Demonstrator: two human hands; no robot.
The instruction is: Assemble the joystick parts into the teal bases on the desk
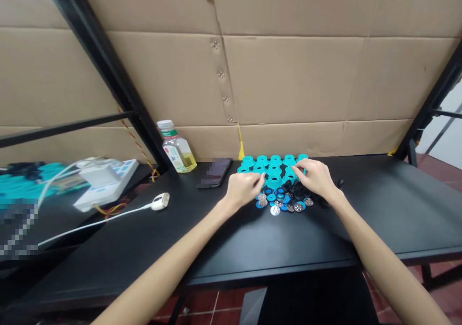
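Observation:
Several turquoise ring-shaped plastic parts (275,161) stand in close rows at the back of the black table. My left hand (244,189) is at the left front of these rows, its fingers curled closed; whatever they may hold is hidden. At the right end of the rows my right hand (316,177) has thumb and fingers pinched together beside the turquoise parts, and I cannot make out anything between them. Between and below the hands lies a loose pile of blue discs (271,197), silver metal discs (275,210) and small black parts (296,190).
A dark phone (215,173) and a bottle of yellow liquid (177,147) are left of the rows. A white cable (104,221) with a plug end (160,201) crosses the table's left side. Further left sits a power strip (108,185). Cardboard (306,80) walls the back.

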